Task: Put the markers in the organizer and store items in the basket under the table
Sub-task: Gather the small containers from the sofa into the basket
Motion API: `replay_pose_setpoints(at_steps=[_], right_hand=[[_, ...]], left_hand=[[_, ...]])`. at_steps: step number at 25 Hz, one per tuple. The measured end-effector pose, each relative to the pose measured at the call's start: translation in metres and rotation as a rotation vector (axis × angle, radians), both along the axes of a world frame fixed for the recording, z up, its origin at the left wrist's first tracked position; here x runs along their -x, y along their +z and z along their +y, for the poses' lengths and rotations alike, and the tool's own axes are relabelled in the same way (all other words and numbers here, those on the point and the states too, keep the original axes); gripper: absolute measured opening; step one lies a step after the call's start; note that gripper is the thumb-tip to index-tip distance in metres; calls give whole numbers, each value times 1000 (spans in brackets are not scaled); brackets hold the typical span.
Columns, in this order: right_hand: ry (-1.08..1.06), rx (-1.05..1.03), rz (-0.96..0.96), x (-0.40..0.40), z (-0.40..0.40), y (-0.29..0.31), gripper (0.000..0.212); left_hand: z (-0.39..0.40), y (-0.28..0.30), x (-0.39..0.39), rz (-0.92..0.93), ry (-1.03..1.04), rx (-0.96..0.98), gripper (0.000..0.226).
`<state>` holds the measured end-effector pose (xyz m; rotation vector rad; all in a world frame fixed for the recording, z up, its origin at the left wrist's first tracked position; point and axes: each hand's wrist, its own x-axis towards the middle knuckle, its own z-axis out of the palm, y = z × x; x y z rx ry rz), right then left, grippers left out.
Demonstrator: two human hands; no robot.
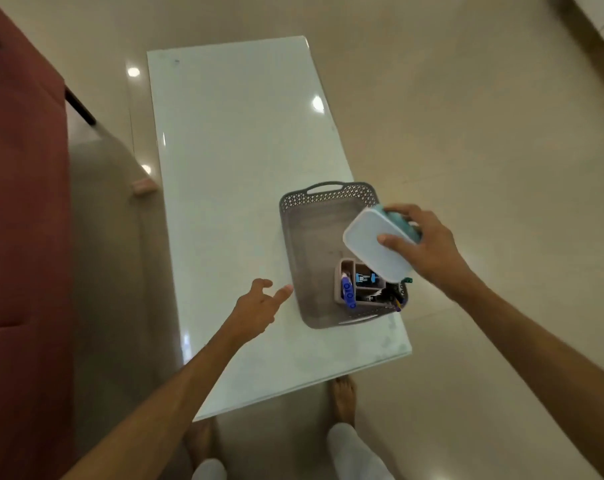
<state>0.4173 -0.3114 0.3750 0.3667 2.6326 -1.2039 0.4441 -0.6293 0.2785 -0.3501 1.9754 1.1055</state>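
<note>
The right hand (428, 251) grips a lidded container (380, 249) above the basket (314, 237), the organizer (359, 287) just below it. The left hand (259, 306) hovers, fingers relaxed. Next move, likely: lowering it inside.

Bare forearms, no sleeves or jewellery. Bare feet (343, 398). White trousers (349, 448) visible at btm edge, loose at knees.

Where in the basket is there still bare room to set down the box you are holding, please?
The basket floor is bare from the organizer up to the far handle, along its left wall. The near right corner is crowded with the organizer and its markers. The right hand holds the box above that corner.
</note>
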Motion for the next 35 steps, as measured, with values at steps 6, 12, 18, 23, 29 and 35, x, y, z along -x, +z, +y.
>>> replay_pose_setpoints(at_steps=[6,12,18,23,29,35], right_hand=[[577,-317,-343,118,-5,-124,59],[904,-507,-674,111,2,-161,66],[872,-410,-582,60,9,-147,82],[760,-605,-359,-7,-11,-151,67],[737,-676,-392,2,4,-155,70],[787,-651,-368,5,4,-142,76]], left_hand=[[43,-66,17,-78,215,-112,53],[53,-74,6,-8,36,55,69],[90,-82,7,-7,-343,258,33],[86,-84,-3,9,-275,224,39],[79,-81,-11,18,-235,230,41],[75,-86,-20,30,-208,198,42]])
